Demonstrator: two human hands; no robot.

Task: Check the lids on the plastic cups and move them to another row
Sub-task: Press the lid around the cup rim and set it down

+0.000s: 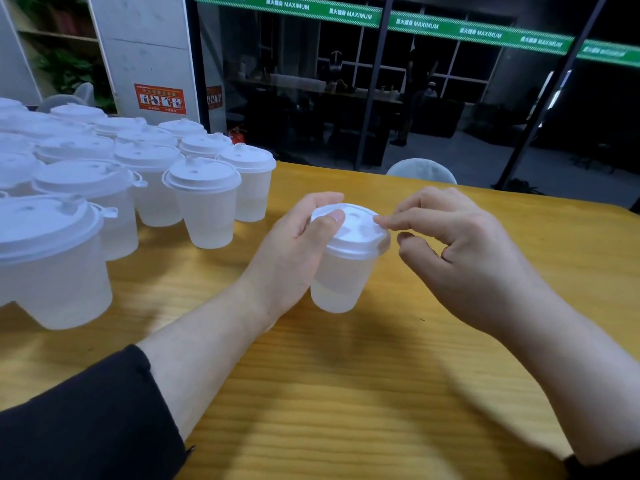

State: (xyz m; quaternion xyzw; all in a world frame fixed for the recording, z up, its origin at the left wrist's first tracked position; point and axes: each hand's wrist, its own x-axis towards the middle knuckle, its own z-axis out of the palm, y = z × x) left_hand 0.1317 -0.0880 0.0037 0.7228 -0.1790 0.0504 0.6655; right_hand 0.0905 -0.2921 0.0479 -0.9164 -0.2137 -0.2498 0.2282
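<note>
Gripping the upright cup [337,282] at mid-frame, left hand [294,251] thumbs its lid [349,230]; right hand [460,251], loosely curled and empty, fingertips the lid's right rim, equally near

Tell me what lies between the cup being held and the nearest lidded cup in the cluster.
In the head view, only the left hand gripping the held cup and bare wooden table lie before the nearest cluster cup.

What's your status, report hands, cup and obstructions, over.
Left hand grips the frosted plastic cup, thumb on its white lid. Right hand fingertip touches the lid rim. Cluster of lidded cups stands left, apart. Nothing in the way.
</note>
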